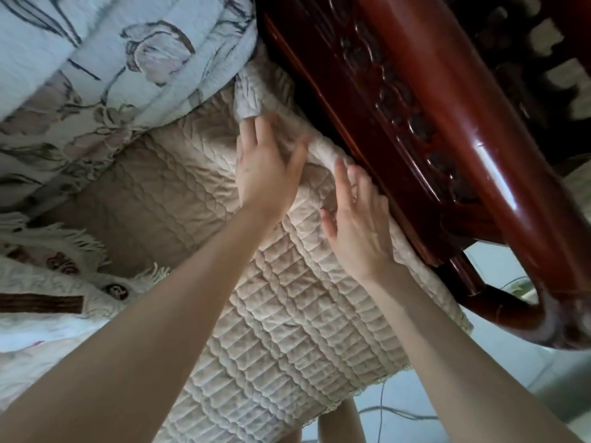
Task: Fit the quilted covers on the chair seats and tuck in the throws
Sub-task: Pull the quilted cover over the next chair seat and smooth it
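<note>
Beige quilting fills most of the view: the quilted cover (287, 330) lies over the chair seat, its front edge hanging towards the tiled floor. Along its right side runs the dark red carved wooden chair frame (447, 123). A pale floral throw (112, 59) is heaped at the back of the seat, and a fringed throw (64, 282) lies to the left.

The left hand (265, 174) rests flat on the cover, fingers straight and spread, holding nothing. The right hand (358, 228) is likewise flat and loosely spread, right beside the frame. Between them the cover's side edge is bunched into a rolled ridge (323, 148).

Likely trouble: pressing from above could flatten that roll into a lump instead of feeding it down beside the frame. A sideways shove could drag the cover askew, or catch fingers against the wood. The heaped floral throw may also slump onto the seat.
</note>
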`<state>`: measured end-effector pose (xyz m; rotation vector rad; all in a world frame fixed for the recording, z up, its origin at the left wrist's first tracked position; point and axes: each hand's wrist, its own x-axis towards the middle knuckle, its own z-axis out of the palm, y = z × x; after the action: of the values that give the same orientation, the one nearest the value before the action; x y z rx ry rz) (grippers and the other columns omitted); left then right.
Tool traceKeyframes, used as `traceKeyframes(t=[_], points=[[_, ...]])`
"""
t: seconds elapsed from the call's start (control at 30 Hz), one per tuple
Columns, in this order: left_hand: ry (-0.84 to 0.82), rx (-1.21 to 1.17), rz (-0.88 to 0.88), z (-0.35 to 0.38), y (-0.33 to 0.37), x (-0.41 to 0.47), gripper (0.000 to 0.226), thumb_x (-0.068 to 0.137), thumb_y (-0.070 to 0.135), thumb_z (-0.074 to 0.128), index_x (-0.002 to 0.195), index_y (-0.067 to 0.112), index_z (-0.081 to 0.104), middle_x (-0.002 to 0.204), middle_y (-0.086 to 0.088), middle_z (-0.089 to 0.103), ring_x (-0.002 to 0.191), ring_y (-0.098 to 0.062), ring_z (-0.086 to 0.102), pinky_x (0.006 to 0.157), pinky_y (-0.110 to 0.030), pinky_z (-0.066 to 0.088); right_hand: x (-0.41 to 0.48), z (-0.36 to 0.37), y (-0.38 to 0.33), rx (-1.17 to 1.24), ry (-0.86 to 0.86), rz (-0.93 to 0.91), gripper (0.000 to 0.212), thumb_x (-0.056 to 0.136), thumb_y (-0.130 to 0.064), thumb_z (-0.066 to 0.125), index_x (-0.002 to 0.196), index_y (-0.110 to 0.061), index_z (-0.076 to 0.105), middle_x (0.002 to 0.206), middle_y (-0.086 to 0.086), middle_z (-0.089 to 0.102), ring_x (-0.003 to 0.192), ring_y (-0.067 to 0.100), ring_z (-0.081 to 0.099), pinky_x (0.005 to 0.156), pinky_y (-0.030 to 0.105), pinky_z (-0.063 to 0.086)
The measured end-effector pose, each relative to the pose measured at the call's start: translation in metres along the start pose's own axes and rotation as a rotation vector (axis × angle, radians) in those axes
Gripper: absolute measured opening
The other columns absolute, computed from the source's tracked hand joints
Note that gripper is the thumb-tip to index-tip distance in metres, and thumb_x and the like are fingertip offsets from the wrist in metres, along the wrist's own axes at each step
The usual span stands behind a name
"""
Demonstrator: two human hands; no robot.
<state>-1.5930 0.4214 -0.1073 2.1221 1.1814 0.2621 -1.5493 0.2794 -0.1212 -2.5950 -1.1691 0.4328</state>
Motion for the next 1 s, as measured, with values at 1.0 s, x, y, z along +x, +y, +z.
traceKeyframes(t=[1.0], points=[[-0.385,0.627,-0.18,0.01,0.029,0.036,0.045,0.091,0.04,0.063,0.124,0.011,0.055,0.142,-0.016,0.023,0.129,-0.035,0.025,0.103,-0.042,0.037,-0.01,-0.022,0.003,0.402,-0.339,0.403,0.024,0.088,-0.038,0.067,0.099,-0.021,0.052,0.108,0.002,0.055,0.102,0.029,0.058,0.09,0.041,0.047]])
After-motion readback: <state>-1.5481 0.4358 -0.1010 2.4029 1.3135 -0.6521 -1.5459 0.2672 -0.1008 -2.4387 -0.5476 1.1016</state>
